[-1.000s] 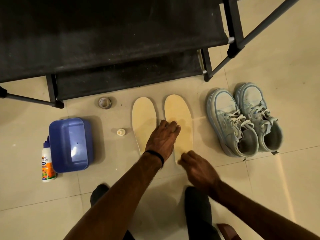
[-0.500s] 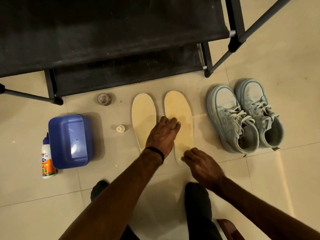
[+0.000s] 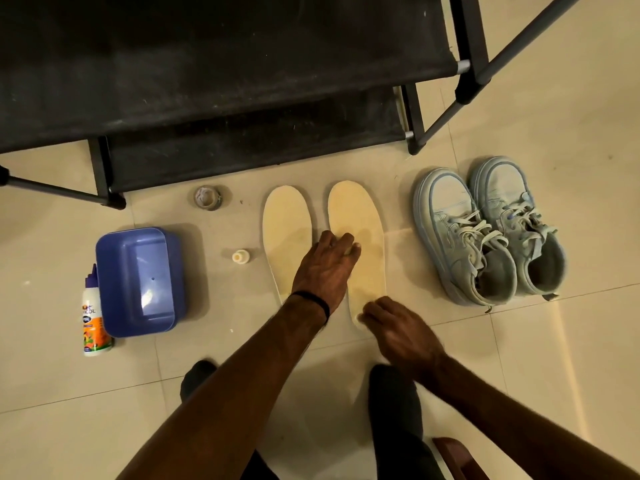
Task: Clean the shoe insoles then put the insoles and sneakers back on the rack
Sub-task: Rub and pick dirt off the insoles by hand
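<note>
Looking down past my knees, I am seeing pale floor tiles (image 3: 536, 358) running in every direction, their grout lines crossing under my arms. My right hand (image 3: 403, 327) is resting at the heel of the right insole (image 3: 363, 216), fingers curled at its edge; I cannot tell whether they are pinching it. My left hand (image 3: 325, 268) is lying across the gap between the insoles, fingertips pressing something pale onto the right one, while the left insole (image 3: 285, 233) is lying just beside it. Off to the left, a blue tub (image 3: 138, 282) is sitting overturned with a bottle (image 3: 91, 327) touching it; a small cap (image 3: 239, 256) is lying apart. Open tile is separating the insoles from the sneakers (image 3: 485, 230) on the right. Farther out, the black rack (image 3: 242, 81) is spanning the view.
</note>
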